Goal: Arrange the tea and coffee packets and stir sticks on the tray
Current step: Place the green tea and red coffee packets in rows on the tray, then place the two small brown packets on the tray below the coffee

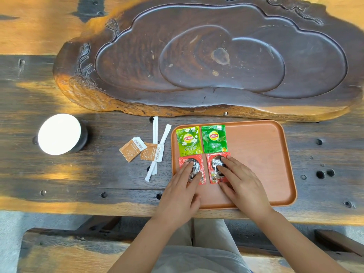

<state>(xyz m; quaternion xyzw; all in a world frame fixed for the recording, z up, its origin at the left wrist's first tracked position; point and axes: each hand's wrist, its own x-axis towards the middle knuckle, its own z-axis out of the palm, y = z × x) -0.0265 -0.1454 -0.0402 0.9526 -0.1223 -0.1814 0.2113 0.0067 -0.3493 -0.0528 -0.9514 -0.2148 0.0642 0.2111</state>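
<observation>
An orange tray [262,150] lies on the wooden table. Two green Lipton tea packets [188,140] [214,139] sit side by side in its far left corner. Right below them lie two red Nescafe coffee packets. My left hand [183,186] rests with spread fingers on the left coffee packet [201,164]. My right hand [239,182] presses flat on the right coffee packet [211,174]. Left of the tray, on the table, lie two white wrapped stir sticks [155,134] [161,146] and two orange sugar packets [132,148] [152,154].
A large carved dark wooden tea board [137,99] fills the table behind the tray. A round white-topped dark container [60,134] stands at the left. The right half of the tray is bare. A bench and my lap are below the table edge.
</observation>
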